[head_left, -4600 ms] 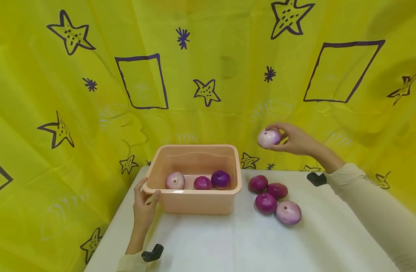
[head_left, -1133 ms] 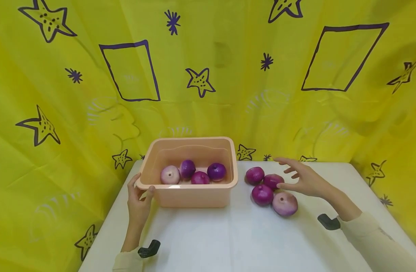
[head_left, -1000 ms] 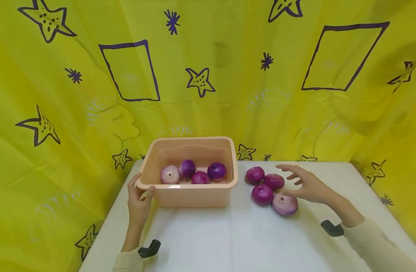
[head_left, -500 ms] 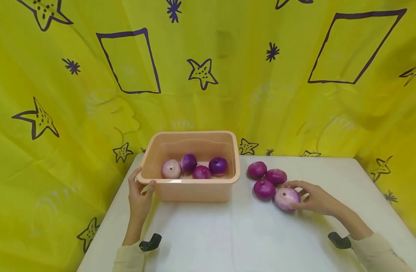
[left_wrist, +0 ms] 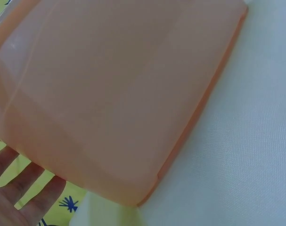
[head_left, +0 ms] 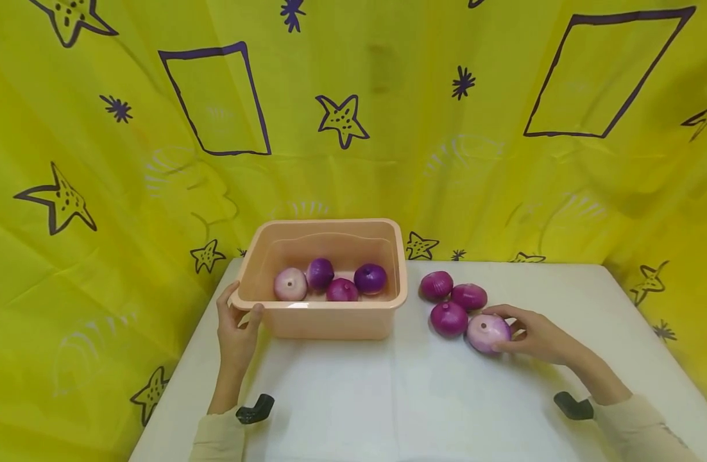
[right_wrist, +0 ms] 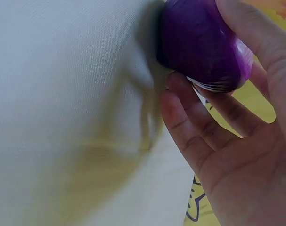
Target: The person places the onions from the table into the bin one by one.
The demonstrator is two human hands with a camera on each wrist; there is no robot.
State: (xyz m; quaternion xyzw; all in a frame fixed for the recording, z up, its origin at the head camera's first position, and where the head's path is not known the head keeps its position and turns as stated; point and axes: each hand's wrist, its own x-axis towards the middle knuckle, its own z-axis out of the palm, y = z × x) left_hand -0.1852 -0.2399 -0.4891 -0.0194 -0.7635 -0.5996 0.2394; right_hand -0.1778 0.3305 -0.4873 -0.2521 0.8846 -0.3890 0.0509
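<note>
At the lower left of the head view, the left hand (head_left: 238, 333) holds the near left corner of a peach plastic bin (head_left: 330, 325), thumb at the front rim and fingers round the side. A light, constant hold there should be enough to steady the bin; pressing down hard might tip it.

Right of the middle, in the lower half of the frame, is the pale purple onion (head_left: 487, 334), gripped between thumb and fingers of the right hand (head_left: 535, 335), which reaches in from the lower right. The onion is on the white table or barely above it; I cannot tell which. Its skin looks smooth and shiny, so the grip probably wants the fingers well around its widest part, then a straight upward pull rather than a sideways one.

Around these, again from the left: inside the bin sit a whitish onion (head_left: 290, 285), a violet onion (head_left: 321, 274), a magenta onion (head_left: 342, 290) and a dark purple onion (head_left: 370, 279). Between bin and right hand, three reddish onions (head_left: 448, 319) cluster; the nearest lies against or just beside the gripped one and could roll if nudged. The bin's right wall also stands in the way of any low leftward path. A yellow curtain (head_left: 388, 186) fills the background.
</note>
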